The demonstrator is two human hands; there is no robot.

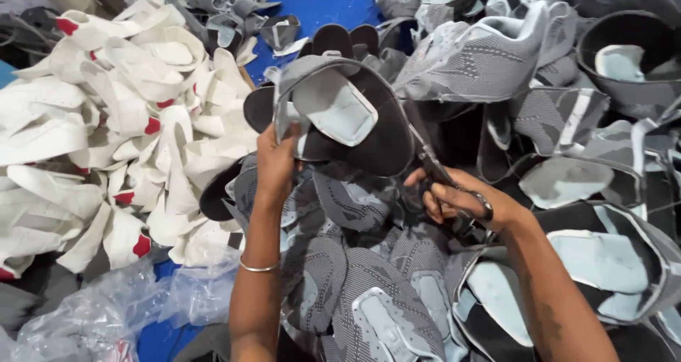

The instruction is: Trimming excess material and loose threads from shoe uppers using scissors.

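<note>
- My left hand (pixel 275 156) pinches the edge of a grey knitted shoe upper (pixel 333 113), fingers clenched on the fabric, holding it up over the heap in the middle of the view.
- The upper shows a dark lining and a pale blue-grey tongue patch (pixel 339 106) facing me.
- My right hand (pixel 464 202) grasps a pair of scissors (pixel 433 167), fingers through the handles; the blades point up toward the right rim of the held upper. I cannot tell whether the blades touch the fabric.
- A thin metal bangle (pixel 259 267) sits on my left wrist.
- Below and to the right lies a pile of grey uppers (pixel 369 291), overlapping.
- To the left lies a heap of white pieces with red tips (pixel 106 135).
- Clear plastic bags (pixel 106 312) lie at lower left, on the blue desk (pixel 319 3).
</note>
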